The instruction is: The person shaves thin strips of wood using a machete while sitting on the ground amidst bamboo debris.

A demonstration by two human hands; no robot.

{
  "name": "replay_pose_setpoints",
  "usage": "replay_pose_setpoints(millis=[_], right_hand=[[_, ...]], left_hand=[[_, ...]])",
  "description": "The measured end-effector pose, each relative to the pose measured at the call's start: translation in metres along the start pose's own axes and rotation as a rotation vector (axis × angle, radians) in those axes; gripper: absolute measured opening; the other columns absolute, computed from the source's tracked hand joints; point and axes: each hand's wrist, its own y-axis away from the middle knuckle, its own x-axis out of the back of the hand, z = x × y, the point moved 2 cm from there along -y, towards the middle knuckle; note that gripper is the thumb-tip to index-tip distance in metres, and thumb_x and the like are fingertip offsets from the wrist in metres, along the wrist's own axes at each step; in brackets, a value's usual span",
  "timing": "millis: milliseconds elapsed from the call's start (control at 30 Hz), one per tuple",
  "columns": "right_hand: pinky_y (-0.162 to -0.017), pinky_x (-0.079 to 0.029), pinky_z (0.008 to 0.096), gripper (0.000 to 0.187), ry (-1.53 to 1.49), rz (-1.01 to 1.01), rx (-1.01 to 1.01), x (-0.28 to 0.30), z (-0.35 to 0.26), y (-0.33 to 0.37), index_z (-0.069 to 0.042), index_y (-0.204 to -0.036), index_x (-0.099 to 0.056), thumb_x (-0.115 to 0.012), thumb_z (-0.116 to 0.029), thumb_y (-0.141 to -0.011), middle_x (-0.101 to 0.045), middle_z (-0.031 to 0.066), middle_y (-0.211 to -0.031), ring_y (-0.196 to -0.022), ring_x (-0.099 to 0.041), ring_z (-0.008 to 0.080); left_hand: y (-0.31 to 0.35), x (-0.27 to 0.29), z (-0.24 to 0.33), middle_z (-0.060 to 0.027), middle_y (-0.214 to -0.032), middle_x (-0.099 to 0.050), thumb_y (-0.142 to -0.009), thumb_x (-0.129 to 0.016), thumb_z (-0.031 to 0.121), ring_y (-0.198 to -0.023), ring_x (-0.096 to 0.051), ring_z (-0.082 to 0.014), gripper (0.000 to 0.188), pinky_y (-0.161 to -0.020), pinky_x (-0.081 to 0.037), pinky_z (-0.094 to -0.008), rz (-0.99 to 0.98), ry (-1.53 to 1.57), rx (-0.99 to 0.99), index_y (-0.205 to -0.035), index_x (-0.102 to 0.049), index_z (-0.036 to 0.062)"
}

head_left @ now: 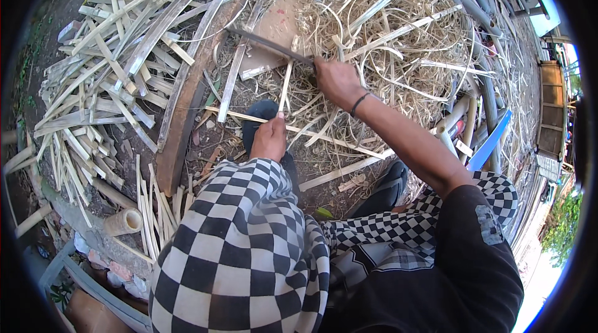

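My right hand (339, 82) is closed round the handle of a long knife (265, 42), whose dark blade points up and to the left. The blade crosses a thin bamboo strip (286, 87); whether it bites into it I cannot tell. Beyond my checkered knee, my left hand (269, 138) pinches the near end of that strip, close above my dark shoe (260, 110). Another long bamboo strip (324, 137) lies slantwise on the ground just past the left hand. Most of the knife's handle is hidden by my fingers.
Split bamboo slats (106, 77) are heaped at the left, beside a thick wooden beam (180, 121). Curly bamboo shavings (386, 40) cover the ground at the upper right. A short bamboo tube (126, 221) stands lower left. Bamboo poles and a blue object (490, 141) lie at the right.
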Motion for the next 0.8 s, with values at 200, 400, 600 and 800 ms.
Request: replay_pose_setpoints(millis=[200, 400, 600, 800], right_hand=[[-0.058, -0.056, 0.0443, 0.018, 0.041, 0.050, -0.014, 0.006, 0.025, -0.010, -0.001, -0.099, -0.059, -0.054, -0.018, -0.096, -0.069, 0.0148, -0.073, -0.063, -0.069, 0.0325], [-0.057, -0.056, 0.0427, 0.017, 0.066, -0.091, 0.082, 0.004, -0.007, 0.003, -0.001, -0.099, -0.059, -0.056, -0.017, -0.095, -0.069, 0.0165, -0.074, -0.066, -0.071, 0.0301], [-0.065, -0.056, 0.0457, 0.022, 0.034, 0.094, -0.060, 0.005, 0.011, -0.018, -0.002, -0.091, -0.063, -0.053, -0.021, -0.095, -0.069, 0.0205, -0.077, -0.074, -0.071, 0.0365], [-0.059, -0.053, 0.0518, 0.031, -0.130, 0.034, -0.130, 0.002, 0.000, 0.014, -0.004, -0.099, -0.057, -0.052, -0.034, -0.099, -0.065, 0.0208, -0.067, -0.064, -0.066, 0.0414]], left_hand=[[0.003, -0.005, 0.014, 0.0033, -0.052, -0.034, -0.105, -0.041, 0.043, -0.038, -0.031, -0.0089, 0.047, -0.036, -0.026, -0.0280, 0.005, 0.058, -0.024, -0.072, -0.044, 0.0103], [0.004, 0.008, -0.004, 0.0030, -0.053, -0.035, -0.105, -0.041, 0.043, -0.039, -0.033, -0.0089, 0.046, -0.037, -0.027, -0.0275, 0.023, 0.033, 0.001, -0.074, -0.045, 0.0099], [0.005, 0.005, -0.007, 0.0049, -0.053, -0.031, -0.106, -0.041, 0.044, -0.039, -0.028, -0.0072, 0.044, -0.036, -0.023, -0.0273, 0.014, 0.070, 0.041, -0.076, -0.045, 0.0115], [0.027, 0.002, 0.047, 0.0065, -0.054, -0.026, -0.106, -0.035, 0.048, -0.040, -0.023, -0.0055, 0.047, -0.036, -0.018, -0.0254, -0.032, 0.311, 0.224, -0.073, -0.039, 0.0143]])
